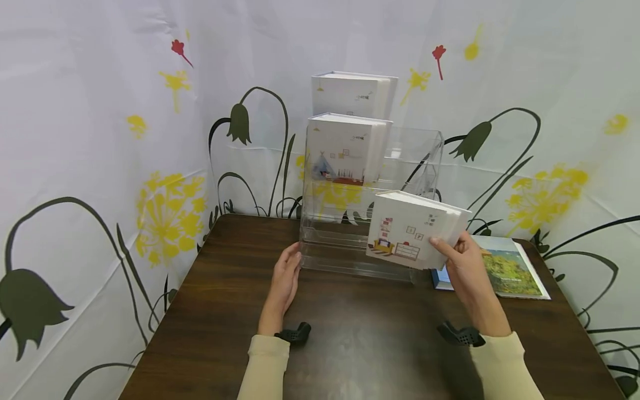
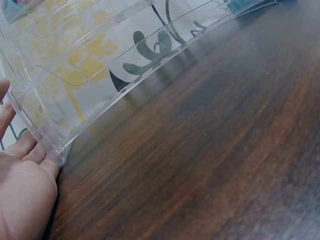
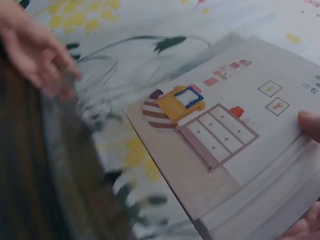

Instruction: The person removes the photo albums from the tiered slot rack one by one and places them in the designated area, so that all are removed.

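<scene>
My right hand [image 1: 467, 269] grips a white book [image 1: 415, 230] by its right side, thumb across the front cover. The cover shows a drawn yellow armchair and a chest of drawers, large in the right wrist view. The book is held tilted in front of a clear acrylic rack [image 1: 345, 261]. My left hand [image 1: 286, 275] touches the rack's lower left side with its fingers extended, as the left wrist view also shows. Two similar white books stand in the rack's left part: one with a drawn tent [image 1: 340, 150] in front, another [image 1: 350, 91] higher behind it.
On the dark wooden table [image 1: 350, 344], a blue-edged book [image 1: 442, 279] and a book with a green and yellow landscape cover [image 1: 512, 272] lie at the right, partly behind my right hand. A white curtain [image 1: 100, 111] printed with flowers hangs behind the table.
</scene>
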Demonstrator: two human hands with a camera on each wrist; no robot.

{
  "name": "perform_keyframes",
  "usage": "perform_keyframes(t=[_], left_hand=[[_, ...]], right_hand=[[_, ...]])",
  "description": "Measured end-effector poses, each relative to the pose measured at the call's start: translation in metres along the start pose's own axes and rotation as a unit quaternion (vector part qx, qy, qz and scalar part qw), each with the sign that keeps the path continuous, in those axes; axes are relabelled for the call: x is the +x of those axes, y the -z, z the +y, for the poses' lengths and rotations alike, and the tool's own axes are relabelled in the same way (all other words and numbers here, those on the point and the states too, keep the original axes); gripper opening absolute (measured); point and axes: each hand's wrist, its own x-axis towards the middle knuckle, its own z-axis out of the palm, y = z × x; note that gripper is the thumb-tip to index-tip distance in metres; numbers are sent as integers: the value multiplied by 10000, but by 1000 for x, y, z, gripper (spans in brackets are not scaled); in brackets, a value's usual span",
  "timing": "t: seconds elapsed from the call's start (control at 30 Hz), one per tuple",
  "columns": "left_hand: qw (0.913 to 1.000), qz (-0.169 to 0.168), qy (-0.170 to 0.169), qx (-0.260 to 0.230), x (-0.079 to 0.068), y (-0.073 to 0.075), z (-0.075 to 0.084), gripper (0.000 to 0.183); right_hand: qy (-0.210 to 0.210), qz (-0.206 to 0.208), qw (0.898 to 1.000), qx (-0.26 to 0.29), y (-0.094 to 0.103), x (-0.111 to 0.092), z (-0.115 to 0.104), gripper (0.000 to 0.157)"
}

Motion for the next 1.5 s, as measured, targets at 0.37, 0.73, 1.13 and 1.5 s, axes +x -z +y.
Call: perform_keyframes(t=[0.37, 0.73, 1.13, 1.5], left_hand=[[10000, 68, -24, -60, 2, 2, -1, 51], [9998, 168, -39, -83, 4, 4, 2, 49], [9999, 88, -28, -85, 1, -3, -3, 48], [10000, 78, -27, -9, 3, -2, -1, 49]], right_hand=[[-1754, 268, 9796, -941, 76, -75, 36, 51], [-3271, 582, 9351, -1233, 110, -111, 61, 76], [-3635, 642, 9188, -1399, 130, -114, 80, 81], [-3269, -551, 8645, -3777, 146, -103, 79, 70]])
